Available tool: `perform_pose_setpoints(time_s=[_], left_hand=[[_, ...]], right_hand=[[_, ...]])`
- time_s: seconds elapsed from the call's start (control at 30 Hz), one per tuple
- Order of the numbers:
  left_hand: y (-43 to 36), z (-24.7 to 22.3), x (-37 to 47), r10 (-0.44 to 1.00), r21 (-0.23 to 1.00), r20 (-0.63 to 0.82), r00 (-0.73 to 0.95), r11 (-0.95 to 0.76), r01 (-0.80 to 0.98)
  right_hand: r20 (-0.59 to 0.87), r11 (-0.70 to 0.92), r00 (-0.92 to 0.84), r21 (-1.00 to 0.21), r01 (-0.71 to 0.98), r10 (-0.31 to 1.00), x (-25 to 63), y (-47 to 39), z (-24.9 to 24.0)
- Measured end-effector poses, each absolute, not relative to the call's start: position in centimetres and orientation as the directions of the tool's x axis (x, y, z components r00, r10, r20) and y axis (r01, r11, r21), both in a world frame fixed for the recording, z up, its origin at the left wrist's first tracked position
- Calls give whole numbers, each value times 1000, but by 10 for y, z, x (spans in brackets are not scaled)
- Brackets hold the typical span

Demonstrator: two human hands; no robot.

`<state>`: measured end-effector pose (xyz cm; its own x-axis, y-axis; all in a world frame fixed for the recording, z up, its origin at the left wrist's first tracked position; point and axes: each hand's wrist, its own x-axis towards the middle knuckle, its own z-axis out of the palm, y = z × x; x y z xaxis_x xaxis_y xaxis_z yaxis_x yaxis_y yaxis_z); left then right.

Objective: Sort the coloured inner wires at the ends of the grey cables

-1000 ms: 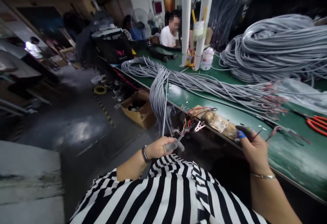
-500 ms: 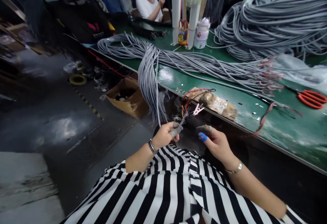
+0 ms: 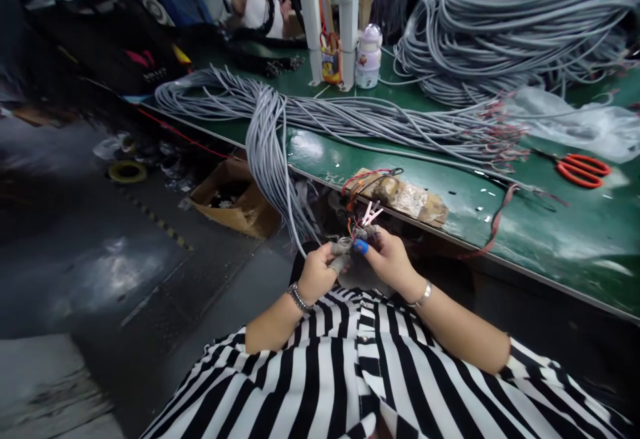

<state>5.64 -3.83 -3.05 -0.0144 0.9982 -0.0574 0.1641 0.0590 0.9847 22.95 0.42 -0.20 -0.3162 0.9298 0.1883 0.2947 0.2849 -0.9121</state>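
A green tabletop (image 3: 565,252), glossy and with small scraps on it, runs across the room. On it one long bundle of gray cables (image 3: 380,122) lies, with its part hanging down over the near edge, and behind at the right is one big coil (image 3: 500,25) of similar cable. Below, on the dark floor (image 3: 125,279), stands an open cardboard box (image 3: 240,222). Across the tabletop sits another person in a white top (image 3: 260,12).

Both forearms reach forward and inward, so that the hands almost meet in front of the striped shirt (image 3: 320,359), just before the near edge. The left hand (image 3: 320,272) has its covered fingertips closed upon a gray cable end, which is mostly hidden by them. The right hand (image 3: 395,262) is bent toward it, thumb and forefinger close together at the coloured wires (image 3: 351,227) — whether they pinch any strand, I cannot tell.

Counted, there are one pair of orange-handled scissors (image 3: 583,171), one bottle (image 3: 369,59), one taped block (image 3: 413,202) at the edge, one blue thumb cover (image 3: 361,246) and one wristband on each arm — the cables are too many to count.
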Motion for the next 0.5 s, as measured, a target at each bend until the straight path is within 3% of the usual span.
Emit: perform_pose_setpoints(time_s=[0.13, 0.27, 0.4, 0.5], left_hand=[[-35, -31, 59, 987, 987, -159, 9, 159, 29], [-31, -33, 58, 987, 990, -134, 83, 138, -37], [-26, -32, 51, 983, 973, -63, 171, 99, -210], [-22, -29, 49, 985, 947, -113, 134, 148, -285]], right_hand=[[91, 98, -306, -995, 7, 948, 230, 5, -10], [-78, -152, -335, -968, -198, 939, 228, 4, -11], [-158, -280, -394, -920, -274, 905, 226, 2, -11], [-157, -270, -371, -924, -273, 915, 224, 2, -13]])
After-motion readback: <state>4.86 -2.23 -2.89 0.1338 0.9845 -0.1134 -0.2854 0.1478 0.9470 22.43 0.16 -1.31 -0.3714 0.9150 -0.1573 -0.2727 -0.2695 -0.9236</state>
